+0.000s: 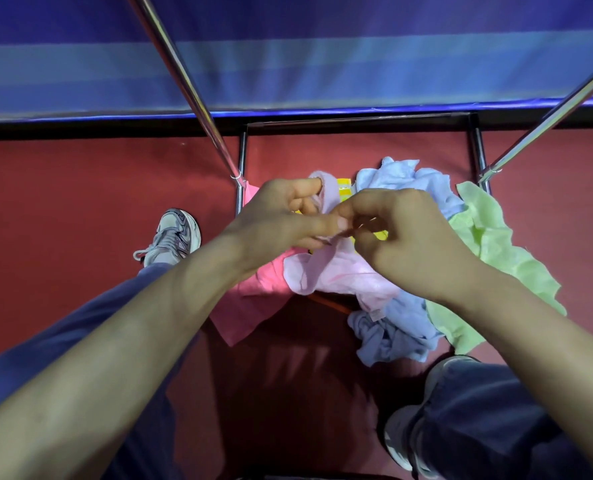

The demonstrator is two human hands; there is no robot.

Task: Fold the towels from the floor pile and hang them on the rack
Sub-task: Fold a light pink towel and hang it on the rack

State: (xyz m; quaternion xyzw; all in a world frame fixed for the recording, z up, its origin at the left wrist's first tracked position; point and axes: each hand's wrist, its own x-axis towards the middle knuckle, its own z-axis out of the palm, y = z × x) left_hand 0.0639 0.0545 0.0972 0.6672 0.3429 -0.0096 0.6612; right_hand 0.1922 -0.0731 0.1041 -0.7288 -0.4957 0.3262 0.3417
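While both hands (277, 216) (402, 237) pinch it, the pale pink towel (336, 271) hangs above the pile (402, 323)

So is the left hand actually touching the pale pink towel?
Touching. The head view shows the left hand pinching the pale pink towel.

You have a single view, from the wide-angle camera on your head. It faces forward and steeply down onto the floor (80, 188). Your left hand (281, 216) and right hand (402, 233) sit close at mid-frame. The rack (184, 74) poles splay toward the upper corners, and the left shoe (170, 237) sits at centre left.
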